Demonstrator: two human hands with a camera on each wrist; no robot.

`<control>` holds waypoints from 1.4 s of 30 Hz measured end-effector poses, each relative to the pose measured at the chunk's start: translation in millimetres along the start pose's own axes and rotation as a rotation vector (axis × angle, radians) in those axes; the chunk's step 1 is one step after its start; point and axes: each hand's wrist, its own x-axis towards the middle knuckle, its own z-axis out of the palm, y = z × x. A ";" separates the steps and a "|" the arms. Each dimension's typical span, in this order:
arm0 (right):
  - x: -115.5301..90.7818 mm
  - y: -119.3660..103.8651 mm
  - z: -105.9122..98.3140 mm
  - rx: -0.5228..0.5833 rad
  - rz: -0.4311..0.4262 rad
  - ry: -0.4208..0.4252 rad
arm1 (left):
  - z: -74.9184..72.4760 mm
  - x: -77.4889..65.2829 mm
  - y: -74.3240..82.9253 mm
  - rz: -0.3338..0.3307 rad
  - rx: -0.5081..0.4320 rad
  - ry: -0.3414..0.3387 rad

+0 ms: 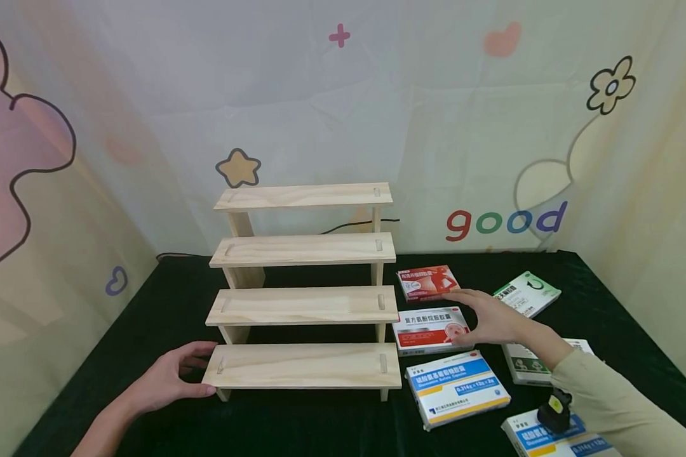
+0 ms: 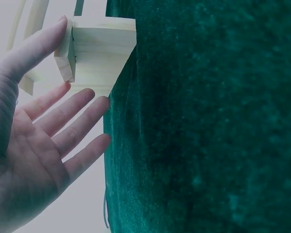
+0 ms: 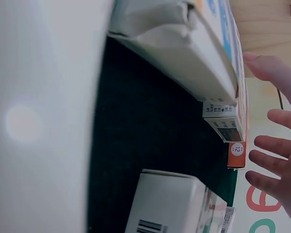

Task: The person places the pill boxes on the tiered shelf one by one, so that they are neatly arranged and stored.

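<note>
A stepped wooden rack (image 1: 303, 367) with several shelves stands in the middle of the table in the head view. At the left end of its lowest shelf is my left hand (image 1: 162, 379), thumb by the front corner. The left wrist view shows that hand's fingers (image 2: 80, 128) spread out straight beside the board. My right hand (image 1: 500, 322) reaches over the medicine boxes, fingers extended, holding nothing visible. Beneath or beside it lie a red box (image 1: 425, 281) and a white-and-red box (image 1: 429, 329). Whether its fingertips touch them I cannot tell.
A blue-and-white box (image 1: 457, 387) lies right of the rack, another (image 1: 531, 431) nearer the front, partly under the right sleeve. Two green-and-white boxes (image 1: 534, 291) lie farther right. A dark green cloth (image 1: 297, 425) covers the table; a printed curtain hangs behind.
</note>
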 end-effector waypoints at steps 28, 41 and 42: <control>9.7 -3.3 4.1 0.006 -0.023 -0.120 | -1.7 0.0 1.8 0.022 -0.020 -0.020; 8.1 -4.0 -0.1 0.022 -0.025 -0.092 | -1.9 0.6 2.5 0.024 -0.033 -0.021; 7.6 -4.1 -1.0 0.021 -0.026 -0.090 | -2.0 0.7 2.3 0.027 -0.034 -0.023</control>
